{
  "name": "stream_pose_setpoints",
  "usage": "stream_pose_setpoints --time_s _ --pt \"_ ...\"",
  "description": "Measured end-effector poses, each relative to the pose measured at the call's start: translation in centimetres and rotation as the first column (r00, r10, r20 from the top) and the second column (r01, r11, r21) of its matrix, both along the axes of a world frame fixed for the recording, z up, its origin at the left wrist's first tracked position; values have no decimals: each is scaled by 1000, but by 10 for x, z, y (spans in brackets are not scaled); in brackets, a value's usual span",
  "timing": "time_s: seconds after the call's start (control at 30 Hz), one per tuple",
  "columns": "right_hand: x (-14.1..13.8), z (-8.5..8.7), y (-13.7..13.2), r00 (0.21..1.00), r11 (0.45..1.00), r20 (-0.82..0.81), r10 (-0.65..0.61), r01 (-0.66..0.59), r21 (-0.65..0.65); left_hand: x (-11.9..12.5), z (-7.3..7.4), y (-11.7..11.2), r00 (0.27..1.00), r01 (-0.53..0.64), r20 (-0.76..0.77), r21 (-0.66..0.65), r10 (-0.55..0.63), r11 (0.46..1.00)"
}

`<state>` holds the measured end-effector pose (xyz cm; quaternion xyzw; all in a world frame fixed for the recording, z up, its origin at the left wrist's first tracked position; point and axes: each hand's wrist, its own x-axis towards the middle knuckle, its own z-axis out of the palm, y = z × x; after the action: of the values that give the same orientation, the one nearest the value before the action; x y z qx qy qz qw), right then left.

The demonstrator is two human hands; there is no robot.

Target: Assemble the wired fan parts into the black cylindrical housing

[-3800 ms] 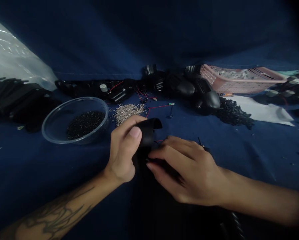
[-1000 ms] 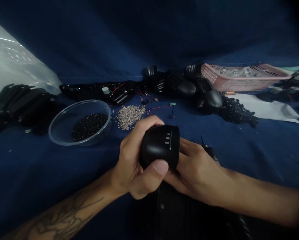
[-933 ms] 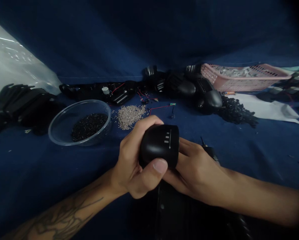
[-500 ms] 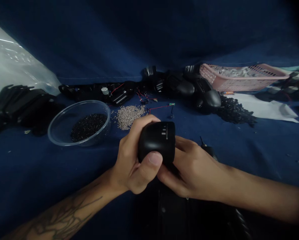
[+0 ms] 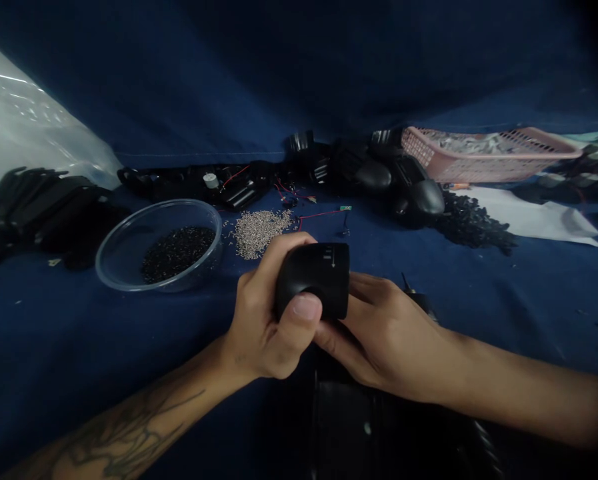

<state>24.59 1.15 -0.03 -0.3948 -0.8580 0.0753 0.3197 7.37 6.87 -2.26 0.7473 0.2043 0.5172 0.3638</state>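
Observation:
A black rounded plastic housing with small pale printed marks near its right rim is held in front of me. My left hand is wrapped around it from the left, thumb pressed on the near side. Against the right, rim end is my right hand, its fingers curled in and its thumb reaching under the housing. The right fingertips are hidden, so what they grip there cannot be seen. Behind the hands lies a pile of small silvery screws, beside a clear plastic bowl holding many tiny dark pieces.
A pink basket with clear plastic pieces stands at the back right, near small black parts and a white sheet. Black housings line the back. A small green board with wires lies mid-table. Black parts are stacked left.
The housing has turned slightly, so its printed marks sit higher and farther from me. My left thumb has shifted a little up with it; my right hand is almost unmoved.

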Motion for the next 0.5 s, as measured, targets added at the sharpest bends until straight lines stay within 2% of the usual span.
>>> stream_pose_setpoints --time_s 0.3,0.5 --pt "0 -3 1 1000 1000 -2 5 -5 17 0 0 1 999 36 4 -24 -36 999" --pt "-3 -2 0 999 999 31 9 -11 49 1 0 1 1000 16 1 -3 -16 1000"
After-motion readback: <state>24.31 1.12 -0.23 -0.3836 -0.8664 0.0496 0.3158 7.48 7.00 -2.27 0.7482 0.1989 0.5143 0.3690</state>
